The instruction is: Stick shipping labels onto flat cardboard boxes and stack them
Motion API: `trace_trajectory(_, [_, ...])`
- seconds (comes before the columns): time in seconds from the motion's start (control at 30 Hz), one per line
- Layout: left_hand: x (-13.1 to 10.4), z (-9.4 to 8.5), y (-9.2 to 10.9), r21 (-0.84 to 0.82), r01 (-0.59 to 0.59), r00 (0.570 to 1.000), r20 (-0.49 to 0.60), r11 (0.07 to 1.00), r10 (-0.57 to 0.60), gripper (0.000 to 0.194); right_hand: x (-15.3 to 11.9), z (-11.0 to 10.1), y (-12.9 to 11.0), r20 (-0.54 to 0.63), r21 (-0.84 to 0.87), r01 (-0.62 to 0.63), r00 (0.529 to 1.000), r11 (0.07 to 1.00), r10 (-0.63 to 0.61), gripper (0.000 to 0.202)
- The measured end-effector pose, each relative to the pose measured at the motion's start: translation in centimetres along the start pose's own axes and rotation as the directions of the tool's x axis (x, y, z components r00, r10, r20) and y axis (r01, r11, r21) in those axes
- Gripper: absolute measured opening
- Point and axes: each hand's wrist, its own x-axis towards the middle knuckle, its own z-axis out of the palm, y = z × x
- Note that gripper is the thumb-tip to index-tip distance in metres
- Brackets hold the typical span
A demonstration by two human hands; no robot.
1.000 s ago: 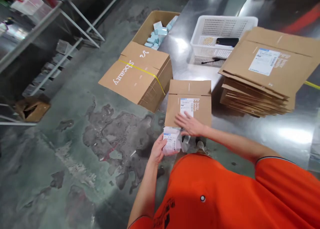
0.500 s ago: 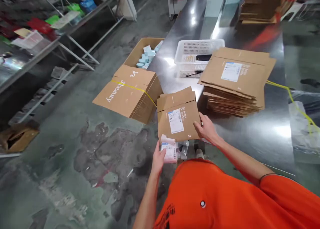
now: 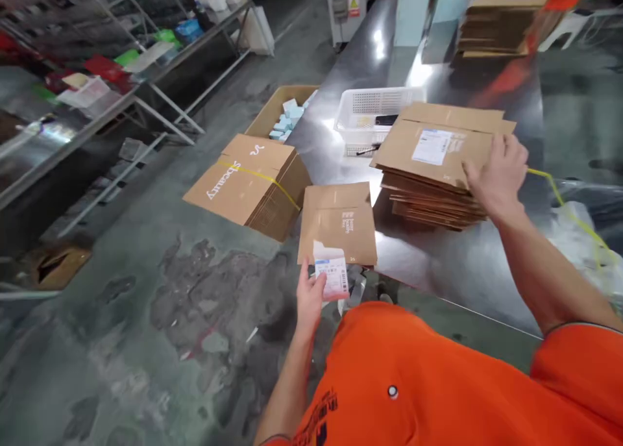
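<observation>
My left hand [image 3: 309,298] is closed on a wad of printed shipping labels [image 3: 331,277], thumb on top, with a pale strip sticking up from it. Just beyond the labels, a flat brown carton [image 3: 327,211] with white print and no label lies at the table's edge. To the right, my right hand [image 3: 499,173] rests on the top of a stack of flattened cartons [image 3: 433,202], thumb and fingers apart. The top carton [image 3: 413,124] of that stack bears a white shipping label [image 3: 431,147].
A yellow-strapped carton bundle [image 3: 257,173] stands left of the metal table [image 3: 335,111]. Behind it, an open box [image 3: 257,115] holds small light-blue boxes. White plastic baskets [image 3: 350,108] sit on the table, with more flattened cartons [image 3: 506,24] farther back. Shelving [image 3: 160,76] lines the left.
My right hand has moved right with the labelled carton, from the near pile onto the stack. An unlabelled carton now shows where it lay. My left hand keeps the labels.
</observation>
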Motion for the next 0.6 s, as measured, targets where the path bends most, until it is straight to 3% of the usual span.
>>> trace_trajectory(0.07, [-0.6,0.8,0.1,-0.014,-0.032,0.999,0.007,0.999,0.032,0.104,-3.8,1.1,-4.8,0.093,0.193,0.224,0.965,0.955,-0.245,0.046])
trace_trajectory(0.1, [-0.8,1.0,0.1,-0.024,-0.047,0.999,0.007,0.999,0.047,0.104,-6.2,1.9,-7.5,0.225,0.378,0.298,0.889,0.877,-0.399,0.037])
trace_trajectory(0.17, [-1.4,1.3,0.2,-0.036,-0.074,0.997,-0.006,0.997,0.074,0.102,-10.9,3.9,-12.5,0.333,0.720,0.336,0.601,0.608,-0.727,0.028])
trace_trajectory(0.2, [-1.8,1.2,0.2,-0.037,-0.084,0.996,-0.013,0.996,0.084,0.101,-13.0,5.1,-14.3,0.341,0.793,0.307,0.493,0.526,-0.801,0.028])
trace_trajectory(0.23, [-2.2,1.1,0.1,-0.034,-0.093,0.996,-0.019,0.995,0.092,0.099,-14.7,6.4,-15.7,0.360,0.826,0.270,0.425,0.495,-0.831,0.029])
trace_trajectory(0.3, [-3.0,0.7,0.0,-0.015,-0.112,0.993,-0.023,0.994,0.112,0.097,-16.8,8.8,-17.0,0.453,0.829,0.160,0.370,0.536,-0.811,0.033])
trace_trajectory(0.37, [-3.6,0.1,-0.3,0.004,-0.127,0.992,-0.016,0.992,0.127,0.096,-17.7,10.6,-17.1,0.570,0.804,-0.029,0.323,0.594,-0.755,0.036])
trace_trajectory(0.47, [-3.8,-0.7,-1.0,0.040,-0.182,0.981,-0.061,0.982,0.185,0.096,-18.3,11.6,-17.1,0.674,0.734,-0.329,0.238,0.595,-0.700,0.036])
trace_trajectory(0.53, [-3.5,-1.2,-1.2,0.085,-0.222,0.968,-0.105,0.971,0.230,0.099,-18.8,11.4,-17.5,0.697,0.709,-0.408,0.276,0.576,-0.662,0.035])
trace_trajectory(0.6, [-3.0,-1.7,-0.8,0.131,-0.246,0.961,-0.093,0.960,0.259,0.102,-19.3,11.1,-18.2,0.684,0.729,-0.381,0.352,0.569,-0.639,0.032])
